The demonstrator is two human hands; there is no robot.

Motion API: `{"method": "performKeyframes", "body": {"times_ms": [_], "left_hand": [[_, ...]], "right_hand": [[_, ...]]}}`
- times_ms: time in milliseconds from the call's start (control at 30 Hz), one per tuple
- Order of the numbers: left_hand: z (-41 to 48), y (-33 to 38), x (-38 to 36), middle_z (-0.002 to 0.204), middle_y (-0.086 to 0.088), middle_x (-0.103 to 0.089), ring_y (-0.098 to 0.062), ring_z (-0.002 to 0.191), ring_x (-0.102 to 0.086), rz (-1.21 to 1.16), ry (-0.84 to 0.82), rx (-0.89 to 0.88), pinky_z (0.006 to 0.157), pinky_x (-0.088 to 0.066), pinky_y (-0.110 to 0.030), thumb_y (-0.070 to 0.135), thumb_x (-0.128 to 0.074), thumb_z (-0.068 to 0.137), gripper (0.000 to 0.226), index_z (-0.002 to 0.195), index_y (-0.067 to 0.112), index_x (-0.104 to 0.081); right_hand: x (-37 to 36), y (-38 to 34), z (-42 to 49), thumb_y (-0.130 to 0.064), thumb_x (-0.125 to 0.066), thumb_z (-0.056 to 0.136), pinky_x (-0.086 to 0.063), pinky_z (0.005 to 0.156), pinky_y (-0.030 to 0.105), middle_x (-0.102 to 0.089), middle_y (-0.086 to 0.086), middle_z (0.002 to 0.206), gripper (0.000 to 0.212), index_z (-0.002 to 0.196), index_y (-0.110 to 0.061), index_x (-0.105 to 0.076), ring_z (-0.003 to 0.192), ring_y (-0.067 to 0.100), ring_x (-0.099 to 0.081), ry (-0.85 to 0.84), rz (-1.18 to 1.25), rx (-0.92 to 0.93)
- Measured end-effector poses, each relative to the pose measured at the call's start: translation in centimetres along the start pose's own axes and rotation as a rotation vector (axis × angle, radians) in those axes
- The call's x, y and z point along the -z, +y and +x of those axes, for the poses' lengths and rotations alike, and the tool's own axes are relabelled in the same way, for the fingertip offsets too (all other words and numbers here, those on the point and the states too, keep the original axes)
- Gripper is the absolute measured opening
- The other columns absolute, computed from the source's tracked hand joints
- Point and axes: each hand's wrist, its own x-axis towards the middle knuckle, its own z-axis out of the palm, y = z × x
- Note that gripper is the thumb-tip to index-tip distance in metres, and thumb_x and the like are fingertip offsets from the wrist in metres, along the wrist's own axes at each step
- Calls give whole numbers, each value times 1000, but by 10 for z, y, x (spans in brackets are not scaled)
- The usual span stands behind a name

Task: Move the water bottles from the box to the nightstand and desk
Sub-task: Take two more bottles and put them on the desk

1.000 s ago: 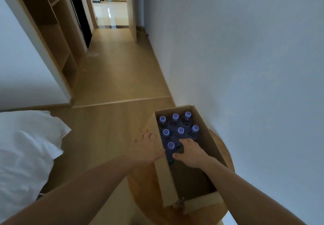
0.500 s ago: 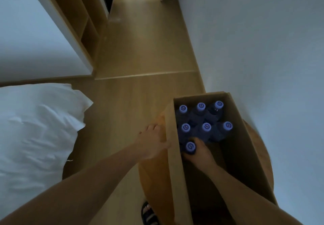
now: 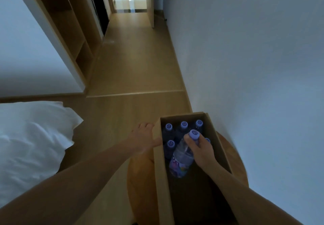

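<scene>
An open cardboard box (image 3: pixel 160 175) stands on a round wooden nightstand (image 3: pixel 138 175) by the wall. Several water bottles (image 3: pixel 184 125) with purple caps stand upright at its far end. My right hand (image 3: pixel 201 150) grips one clear bottle (image 3: pixel 182 160) by its neck just under the cap; the bottle is lifted and tilted above the others. My left hand (image 3: pixel 144 138) holds the box's left wall near the far corner, with the thumb over the rim.
A bed with a white pillow (image 3: pixel 33 142) lies to the left. A white wall (image 3: pixel 254 67) runs along the right. Wooden floor (image 3: pixel 133 63) leads past open shelving (image 3: pixel 70 25) to a doorway at the top.
My right hand has closed round a bottle's neck and raised it out of the group, tilting it. My left hand stays on the box's wall. The camera has shifted.
</scene>
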Motion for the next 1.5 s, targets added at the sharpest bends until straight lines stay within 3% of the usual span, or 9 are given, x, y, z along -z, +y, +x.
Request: {"method": "performKeyframes", "body": {"times_ms": [300, 433, 633, 733, 1033, 1200, 1300, 1400, 1500], "left_hand": [[-13, 26, 52, 158, -12, -33, -30, 149, -24, -1, 101, -96, 121, -23, -41, 53, -56, 95, 75, 154, 11, -32], [-19, 29, 64, 159, -11, -32, -29, 147, -29, 3, 81, -97, 117, -26, -41, 54, -55, 96, 76, 154, 13, -31], [-31, 41, 69, 142, 8, -49, -11, 128, -46, -349, -173, -200, 98, -38, -9, 40, -62, 97, 52, 144, 27, -43], [-28, 44, 59, 132, 4, -62, -11, 123, -59, -676, -391, -210, 105, -48, -25, 32, -69, 93, 51, 139, 19, -51], [-3, 44, 19, 123, -8, -72, -30, 117, -67, -1048, -381, -148, 106, -47, -58, 44, -92, 62, 78, 130, 21, -62], [6, 38, -3, 117, -5, -75, -26, 111, -70, -1062, -360, -120, 106, -48, -56, 30, -86, 65, 63, 124, 21, -65], [13, 33, -9, 105, -2, -78, -23, 102, -73, -1088, -299, -68, 103, -52, -53, 30, -83, 62, 57, 116, 18, -69], [22, 27, -15, 104, -6, -77, -28, 105, -72, -1151, -258, -30, 104, -51, -54, 35, -83, 57, 57, 110, 18, -71], [28, 23, -25, 112, -18, -72, -38, 109, -68, -1247, -228, -1, 107, -47, -56, 28, -82, 60, 60, 115, 8, -69]], "right_hand": [[37, -99, 22, -21, -68, 89, -56, 62, 29, -67, 11, 80, 17, 98, -7, -64, 70, 21, -66, -37, 691, -26], [43, -117, 29, -36, -77, 77, -53, 68, 37, -63, 18, 87, 37, 96, -8, -62, 73, 27, -61, -188, 798, -7], [36, -120, 44, -35, -69, 85, -47, 59, 33, -54, 9, 65, 33, 73, -12, -48, 58, 24, -52, -424, 931, -11], [29, -123, 46, -35, -66, 82, -52, 61, 32, -63, 12, 69, 32, 77, -5, -56, 59, 25, -60, -411, 955, -52], [10, -107, 63, -38, -54, 93, -55, 75, 37, -68, 18, 87, 38, 85, -4, -69, 80, 28, -64, -325, 799, -18], [11, -65, 76, -58, -41, 98, -56, 86, 35, -74, 6, 96, 56, 101, -12, -72, 96, 26, -69, -205, 353, -96], [17, -21, 80, -40, -52, 99, -47, 94, 35, -66, 0, 110, 27, 115, -21, -62, 112, 24, -62, -45, -111, -25], [11, 30, 83, -34, -66, 92, -39, 106, 35, -52, 2, 139, 58, 142, -16, -44, 128, 21, -50, -312, -502, -90], [-1, 73, 81, -42, -76, 78, -35, 112, 33, -42, -8, 137, 76, 141, -19, -42, 133, 19, -44, -481, -541, -113]]}}
